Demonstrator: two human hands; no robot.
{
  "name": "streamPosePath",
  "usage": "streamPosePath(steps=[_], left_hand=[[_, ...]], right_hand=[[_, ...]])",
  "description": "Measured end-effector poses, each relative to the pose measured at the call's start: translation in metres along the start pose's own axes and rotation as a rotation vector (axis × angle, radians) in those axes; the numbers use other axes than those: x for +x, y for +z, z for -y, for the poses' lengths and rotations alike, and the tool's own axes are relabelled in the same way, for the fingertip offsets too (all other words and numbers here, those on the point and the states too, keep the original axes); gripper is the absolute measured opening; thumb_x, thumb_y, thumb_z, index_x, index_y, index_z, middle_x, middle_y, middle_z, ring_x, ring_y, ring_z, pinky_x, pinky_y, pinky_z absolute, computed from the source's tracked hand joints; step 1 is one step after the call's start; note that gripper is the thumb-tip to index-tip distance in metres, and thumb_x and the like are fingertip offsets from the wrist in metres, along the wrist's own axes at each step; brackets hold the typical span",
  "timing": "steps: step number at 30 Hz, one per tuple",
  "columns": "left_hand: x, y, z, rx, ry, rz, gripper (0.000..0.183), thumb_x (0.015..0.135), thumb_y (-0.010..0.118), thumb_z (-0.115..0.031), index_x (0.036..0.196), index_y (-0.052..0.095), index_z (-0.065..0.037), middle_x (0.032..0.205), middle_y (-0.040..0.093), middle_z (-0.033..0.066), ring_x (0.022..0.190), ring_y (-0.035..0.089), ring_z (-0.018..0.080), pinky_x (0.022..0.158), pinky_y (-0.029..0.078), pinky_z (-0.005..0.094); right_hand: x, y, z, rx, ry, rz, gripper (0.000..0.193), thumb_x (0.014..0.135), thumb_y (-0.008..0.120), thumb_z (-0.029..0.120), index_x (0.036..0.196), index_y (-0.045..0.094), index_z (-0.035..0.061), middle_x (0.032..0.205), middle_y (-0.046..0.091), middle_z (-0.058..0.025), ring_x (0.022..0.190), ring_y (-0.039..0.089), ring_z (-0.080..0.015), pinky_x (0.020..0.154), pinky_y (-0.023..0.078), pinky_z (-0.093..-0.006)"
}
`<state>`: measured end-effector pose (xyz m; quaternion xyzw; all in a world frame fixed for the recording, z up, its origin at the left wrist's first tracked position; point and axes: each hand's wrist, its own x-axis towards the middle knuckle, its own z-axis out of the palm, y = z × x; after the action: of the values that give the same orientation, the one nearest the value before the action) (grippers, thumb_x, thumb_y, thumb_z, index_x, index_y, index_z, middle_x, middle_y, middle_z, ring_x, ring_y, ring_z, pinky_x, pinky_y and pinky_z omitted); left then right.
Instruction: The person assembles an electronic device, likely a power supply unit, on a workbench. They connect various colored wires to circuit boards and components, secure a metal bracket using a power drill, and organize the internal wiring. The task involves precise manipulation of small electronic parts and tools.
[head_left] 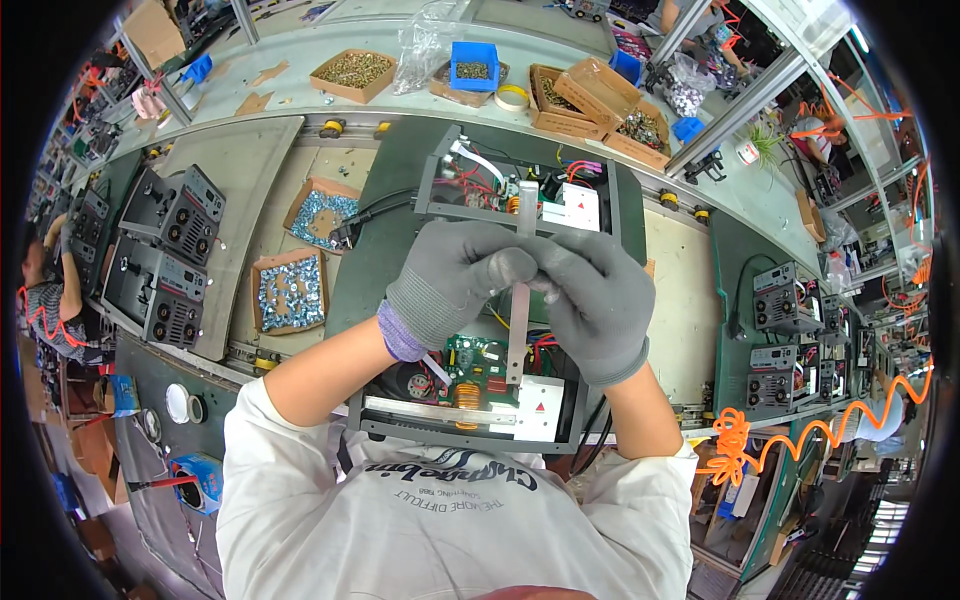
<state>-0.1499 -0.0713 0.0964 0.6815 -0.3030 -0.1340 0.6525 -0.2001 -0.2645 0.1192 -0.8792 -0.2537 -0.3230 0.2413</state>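
My left hand (pixel 450 285) and my right hand (pixel 605 305), both in grey gloves, meet fingertip to fingertip around the middle of a flat metal bar (pixel 518 335). The fingers of both are closed on it; the exact grip is partly hidden by the gloves. The bar points away from me, above two open-topped machines. Below my hands lies the nearer machine (pixel 568 410), showing a green circuit board (pixel 478 357), a copper coil (pixel 467 396) and a white plate (pixel 540 408). A second metal strip (pixel 440 409) lies across it. Beyond stands the farther open machine (pixel 432 192) with wiring.
Left of the machines are two cardboard trays (pixel 290 292) of small metal parts. Finished-looking machines (pixel 165 285) stand farther left, others (pixel 785 375) at right. Along the back shelf sit a blue bin (pixel 474 55) and parts boxes (pixel 353 75). An orange coiled hose (pixel 800 425) hangs at right.
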Motion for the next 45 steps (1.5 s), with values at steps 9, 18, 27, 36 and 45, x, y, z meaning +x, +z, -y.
streamPosePath(steps=[9,18,27,36,45], left_hand=[[-0.004,0.003,0.005,0.008,-0.001,-0.032,0.059,0.094,0.067,-0.051,0.114,0.071,0.004,0.1,0.071,0.0121,0.09,0.067,0.0189,0.083,0.052,0.0316],[-0.005,-0.018,0.002,0.45,0.626,0.114,0.021,0.08,0.069,-0.015,0.099,0.077,-0.014,0.099,0.07,0.0046,0.084,0.066,0.024,0.074,0.054,0.037],[-0.004,-0.009,0.014,0.475,0.716,0.162,0.037,0.063,0.07,0.001,0.093,0.078,-0.018,0.087,0.068,0.0009,0.077,0.065,0.0257,0.067,0.053,0.0376],[-0.009,-0.011,0.017,0.374,0.518,0.242,0.017,0.07,0.077,-0.008,0.087,0.08,-0.012,0.099,0.073,0.0092,0.088,0.071,0.0277,0.078,0.056,0.0361],[-0.009,-0.006,0.023,0.279,0.541,0.218,0.018,0.074,0.077,-0.005,0.09,0.078,-0.013,0.091,0.07,0.0044,0.083,0.07,0.024,0.072,0.055,0.0354]], right_hand=[[-0.003,0.003,-0.003,-0.029,0.003,-0.045,0.027,0.075,0.075,0.015,0.102,0.072,0.0141,0.091,0.067,-0.0042,0.074,0.065,-0.0277,0.063,0.052,-0.0367],[-0.013,0.0,-0.013,0.618,0.452,-0.12,0.017,0.093,0.068,0.015,0.105,0.068,0.0023,0.093,0.069,-0.0091,0.081,0.067,-0.0154,0.073,0.054,-0.0292],[-0.015,0.003,0.007,1.26,0.655,0.08,0.042,0.093,0.07,0.031,0.116,0.062,-0.0023,0.112,0.067,-0.0091,0.1,0.063,-0.0145,0.089,0.052,-0.0303],[-0.015,0.006,0.017,0.89,0.595,-0.006,0.022,0.09,0.068,0.016,0.105,0.068,0.0005,0.095,0.072,-0.0087,0.087,0.067,-0.0155,0.081,0.054,-0.031],[0.005,-0.018,0.004,0.205,0.299,0.137,0.024,0.069,0.076,0.017,0.09,0.07,0.0063,0.086,0.07,-0.0105,0.078,0.068,-0.0276,0.072,0.054,-0.0351]])
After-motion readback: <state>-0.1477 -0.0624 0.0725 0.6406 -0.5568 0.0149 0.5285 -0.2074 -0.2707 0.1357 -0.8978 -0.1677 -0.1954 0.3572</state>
